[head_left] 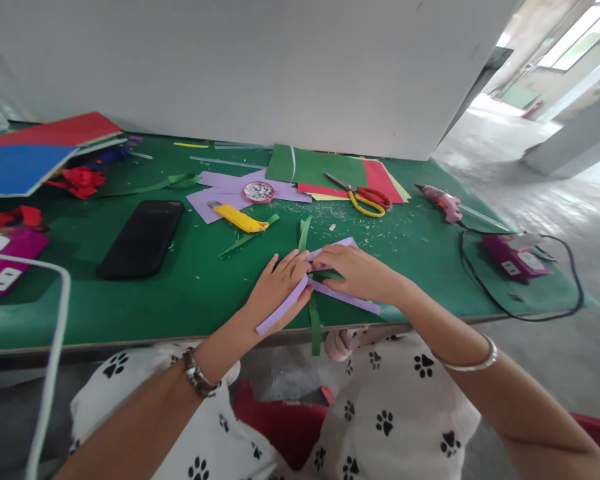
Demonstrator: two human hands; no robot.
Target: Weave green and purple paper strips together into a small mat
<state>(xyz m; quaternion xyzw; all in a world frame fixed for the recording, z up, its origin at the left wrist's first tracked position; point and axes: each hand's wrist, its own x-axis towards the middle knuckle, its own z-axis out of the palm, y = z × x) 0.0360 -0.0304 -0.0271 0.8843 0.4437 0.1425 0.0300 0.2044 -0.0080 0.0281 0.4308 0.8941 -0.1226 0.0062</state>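
Note:
Several purple paper strips [347, 297] cross a long green strip [315, 327] at the table's front edge. My left hand [280, 288] grips the strips where they meet, with one purple strip lying over its fingers and slanting down toward me. Close against it, my right hand [357, 272] pinches a purple strip from above, its fingers curled near the crossing. The two hands nearly touch. The lower end of the green strip hangs past the table edge. Fingers partly hide the spot where the strips join.
Beyond my hands lie a yellow utility knife [240, 217], a round tin of sequins [259, 192], scissors [363, 199] and coloured paper sheets [325, 168]. A black phone [143, 239] is at left. On the right are a pink glue gun [443, 202] and a corded power socket [517, 256].

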